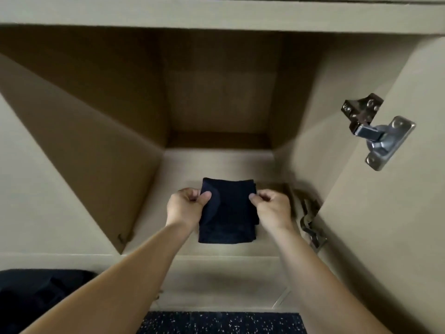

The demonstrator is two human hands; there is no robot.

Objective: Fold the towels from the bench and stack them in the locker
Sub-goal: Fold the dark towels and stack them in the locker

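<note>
Towel [228, 213]: dark navy, folded to a small thick rectangle, at the front of the locker [96, 145] floor, between the side walls and well short of the back panel. Cannot tell whether resting on that floor or hanging just above it. Left hand [185, 206] pinching the left edge, thumb on top, fingers curled; right hand [272, 204] pinching the right edge the same way. Hands apart, one per side, cloth between them.

Judged by look: light, soft, limp, with no stiffness of its own. Layers free to slide and fan open, as hinted by the loose curved flap near the left thumb and the uneven stacked edge at the far right corner. Not fragile, probably not slippery. Best taken at opposite side edges, pinching through every layer, or scooped from beneath on flat palms to keep the fold square. Worth lowering flat and releasing both sides together. Risk with a one-sided drag: top layer peeled back.

Count: one folded towel in the locker, none beneath it that can be made out. One dark heap [36, 300] at the lower left corner, likely more towels; number within impossible to tell, support under it hidden. Two hands. One open compartment. Two metal hinges [375, 131] on the right side, upper one sharp, lower one blurred just beside the right wrist. One strip of speckled floor [221, 323] along the bottom edge.
</note>
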